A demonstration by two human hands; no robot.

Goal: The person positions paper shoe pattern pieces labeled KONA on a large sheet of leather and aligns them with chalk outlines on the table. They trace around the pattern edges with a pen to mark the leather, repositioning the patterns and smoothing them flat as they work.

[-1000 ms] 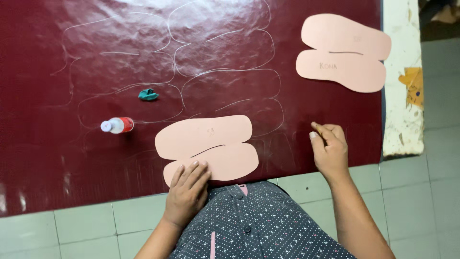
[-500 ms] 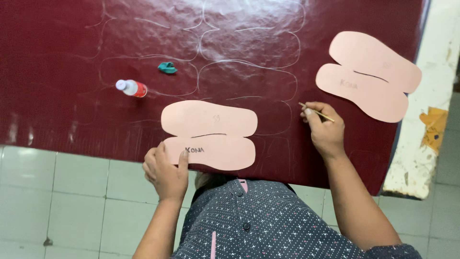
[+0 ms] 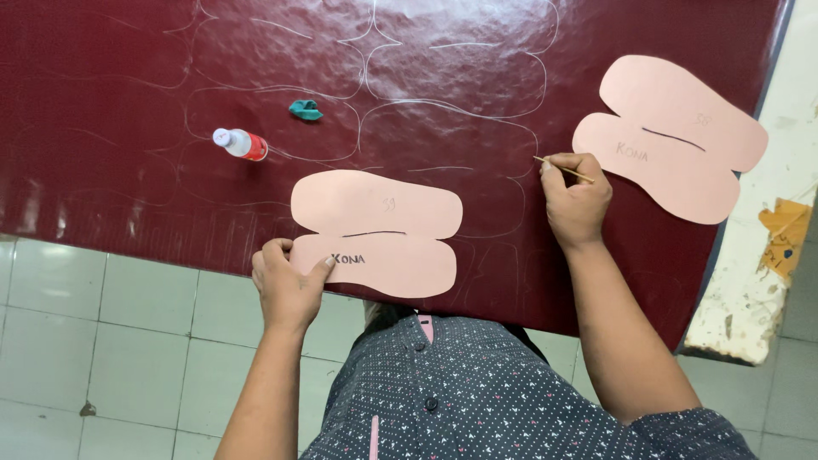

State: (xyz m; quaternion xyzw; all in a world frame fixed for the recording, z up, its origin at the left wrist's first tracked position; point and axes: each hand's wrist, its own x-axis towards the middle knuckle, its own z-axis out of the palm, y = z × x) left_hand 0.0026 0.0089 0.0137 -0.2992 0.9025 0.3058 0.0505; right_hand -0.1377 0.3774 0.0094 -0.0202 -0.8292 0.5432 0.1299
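We see a maroon sheet [image 3: 102, 77] cut off at the top, traced outlines faint. Our left hand [image 3: 285, 285] pinches the near pink template [image 3: 375, 232] at its end; our right hand [image 3: 575, 200], closed, grips a thin stick [image 3: 564, 169], tip hidden.

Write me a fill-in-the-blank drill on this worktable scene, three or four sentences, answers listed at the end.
1. The left hand grips the edge of a pink sole-shaped ____.
2. The right hand holds a thin ____ against the dark red sheet.
3. The small bottle lies on its ____.
4. The crumpled scrap near the bottle is ____ in colour.

Missing words: template; stick; side; green
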